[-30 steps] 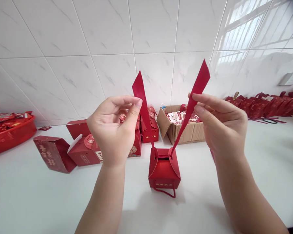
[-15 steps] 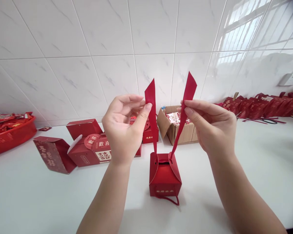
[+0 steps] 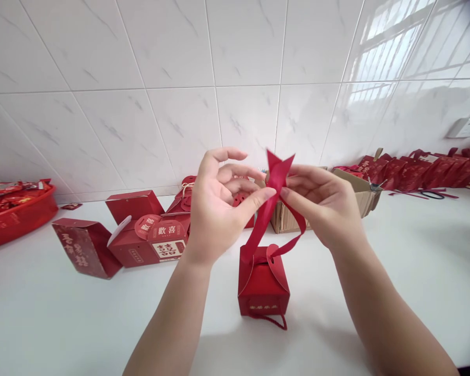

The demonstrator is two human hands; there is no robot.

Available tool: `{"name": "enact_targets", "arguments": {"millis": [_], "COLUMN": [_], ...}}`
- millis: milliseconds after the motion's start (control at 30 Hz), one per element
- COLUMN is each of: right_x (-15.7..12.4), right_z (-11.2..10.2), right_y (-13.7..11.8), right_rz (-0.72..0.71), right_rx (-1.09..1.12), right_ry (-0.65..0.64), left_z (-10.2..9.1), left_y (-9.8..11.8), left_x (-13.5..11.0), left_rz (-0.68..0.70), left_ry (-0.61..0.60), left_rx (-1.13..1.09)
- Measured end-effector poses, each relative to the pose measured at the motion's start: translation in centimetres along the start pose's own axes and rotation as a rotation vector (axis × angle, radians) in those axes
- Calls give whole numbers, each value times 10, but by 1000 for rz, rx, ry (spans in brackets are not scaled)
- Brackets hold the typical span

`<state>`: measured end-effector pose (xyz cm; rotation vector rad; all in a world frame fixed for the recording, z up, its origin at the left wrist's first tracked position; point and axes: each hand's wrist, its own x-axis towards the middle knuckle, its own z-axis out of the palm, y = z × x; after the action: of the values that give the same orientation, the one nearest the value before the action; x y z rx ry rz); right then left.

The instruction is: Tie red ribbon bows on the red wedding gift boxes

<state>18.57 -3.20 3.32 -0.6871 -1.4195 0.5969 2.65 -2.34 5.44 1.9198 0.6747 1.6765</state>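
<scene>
A small red gift box point(image 3: 263, 284) stands upright on the white counter point(image 3: 62, 324) in front of me. A red ribbon point(image 3: 276, 175) runs up from two slots in its top. The ribbon's two ends cross above the box. My left hand point(image 3: 219, 206) pinches one end between thumb and forefinger, its other fingers curled apart. My right hand point(image 3: 323, 201) pinches the other end right beside it. Both hands meet at the crossing, a hand's height above the box. A thin red cord loop point(image 3: 272, 321) lies at the box's front foot.
Open and closed red boxes point(image 3: 141, 235) lie at the left. A red basket point(image 3: 19, 214) of packets sits at the far left edge. A cardboard carton point(image 3: 356, 196) stands behind my hands. A row of flat red boxes point(image 3: 426, 169) lines the tiled wall at the right.
The hands have come together and lower. The two ribbon ends, held apart and upright before, now cross above the box and the right-hand length hangs slack in a loop.
</scene>
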Motion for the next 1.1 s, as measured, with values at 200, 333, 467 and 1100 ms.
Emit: {"name": "enact_targets", "arguments": {"millis": [200, 333, 467, 1100], "right_x": [1, 1, 2, 8], "right_z": [1, -3, -4, -2], "right_y": [0, -2, -4, 13], "right_rz": [79, 181, 212, 284], "right_rx": [-13, 38, 85, 192], "right_ry": [-170, -278, -349, -258], "left_z": [-1, -5, -7, -7], "left_y": [-9, -10, -8, -15], "left_x": [2, 4, 4, 7], "left_rz": [-46, -76, -110, -470], "left_ry": [-46, -53, -75, -438], "left_rx": [59, 86, 87, -15]}}
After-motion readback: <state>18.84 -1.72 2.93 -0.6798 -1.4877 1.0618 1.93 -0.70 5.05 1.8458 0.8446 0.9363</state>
